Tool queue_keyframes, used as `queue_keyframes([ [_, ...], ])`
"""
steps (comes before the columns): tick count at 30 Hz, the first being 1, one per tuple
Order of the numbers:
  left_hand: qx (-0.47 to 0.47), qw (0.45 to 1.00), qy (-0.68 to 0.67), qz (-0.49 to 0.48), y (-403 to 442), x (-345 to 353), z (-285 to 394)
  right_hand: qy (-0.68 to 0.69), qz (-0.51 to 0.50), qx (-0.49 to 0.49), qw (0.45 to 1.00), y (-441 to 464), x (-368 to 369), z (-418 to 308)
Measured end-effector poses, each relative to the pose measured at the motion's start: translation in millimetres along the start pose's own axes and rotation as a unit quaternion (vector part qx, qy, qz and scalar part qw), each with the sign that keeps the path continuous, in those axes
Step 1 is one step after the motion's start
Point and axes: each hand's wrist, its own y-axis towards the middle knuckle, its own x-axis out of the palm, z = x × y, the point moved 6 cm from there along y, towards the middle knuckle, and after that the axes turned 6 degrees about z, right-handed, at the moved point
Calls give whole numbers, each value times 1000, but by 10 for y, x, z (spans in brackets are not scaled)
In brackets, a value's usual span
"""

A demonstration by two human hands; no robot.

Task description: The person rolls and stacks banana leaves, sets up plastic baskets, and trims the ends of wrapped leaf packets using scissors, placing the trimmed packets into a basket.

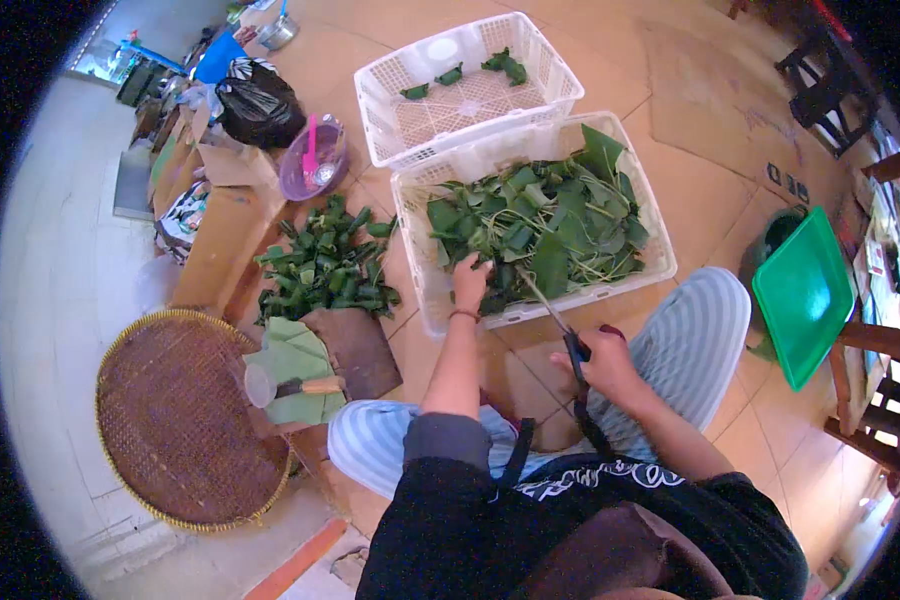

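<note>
My left hand [472, 285] is at the near left side of a white plastic crate [436, 322], its fingers closed on a small dark green leaf piece, partly hidden by the fingers. In my right hand [610, 368] is a pair of scissors [574, 348] with dark handles; the blades point into the crate, right of my left hand. Loose green leaves [570, 225] with long pale stems fill most of this crate. Whether the blades touch a leaf, I cannot tell.
Behind stands a second white crate [370, 110] with several green leaf bundles. To the left are piled leaf rolls [335, 265], a knife [315, 385] on a leaf, a round woven tray [180, 420], a purple basin [295, 175] and a black bag [260, 105]. A green tray [805, 300] is on the right.
</note>
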Motion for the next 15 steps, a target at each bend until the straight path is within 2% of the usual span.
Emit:
queue_keyframes([
  [1, -132, 975, -175, -37, -148, -34, 92, 22, -13, 20, 999, 12, -7, -12],
  [4, -38, 909, -405, -93, -373, -209, 483, 79, -18, 49, 996, 35, -90, -131],
  [6, 75, 959, -273, -24, -599, -388, 821, 82, -27, 69, 994, 10, -86, -154],
  [8, 73, 975, -209, 32, -922, -470, 1277, 56, -57, 100, 992, -14, -6, -53],
  [9, 197, 972, -117, 53, -986, -486, 1446, 70, -61, 88, 992, 22, -21, -56],
  [10, 316, 946, -25, 70, -1111, -507, 1613, 81, -62, 78, 992, 17, -41, -131],
  [11, 428, 897, 67, 84, -1273, -494, 1751, 92, -62, 70, 991, 5, -60, -183],
  [15, 380, 923, 59, 23, -1836, -514, 2162, 86, -96, 68, 989, 0, -14, -114],
])
